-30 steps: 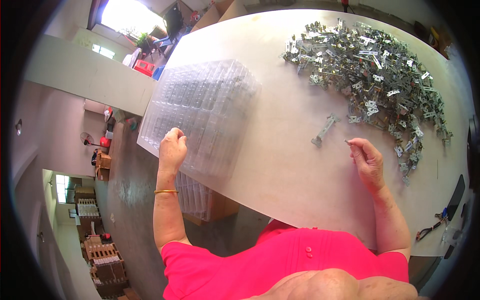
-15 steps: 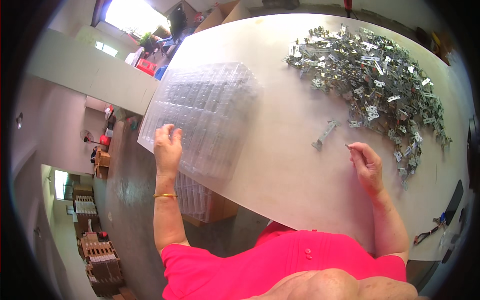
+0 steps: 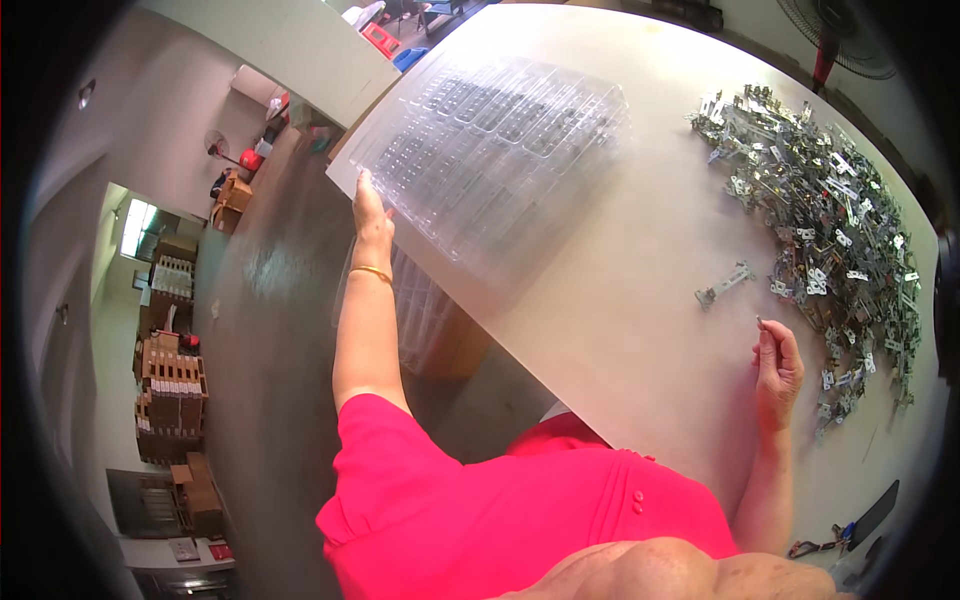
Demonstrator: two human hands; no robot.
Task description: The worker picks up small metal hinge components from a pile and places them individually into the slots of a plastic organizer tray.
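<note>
I'm seeing the metal bracket (image 3: 727, 287) lying on the bench (image 3: 600, 340), far and left of my nearer right hand (image 3: 777, 378), slanting near-left to far-right. Those fingers are pinching a small piece (image 3: 759, 322); my left hand (image 3: 373, 218) is resting by the clear trays (image 3: 490, 160), grip unclear.

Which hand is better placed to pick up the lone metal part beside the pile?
Probably the right hand: it is close to the metal part, though it seems to pinch a small piece. The left hand is well away, by the clear plastic trays.
</note>
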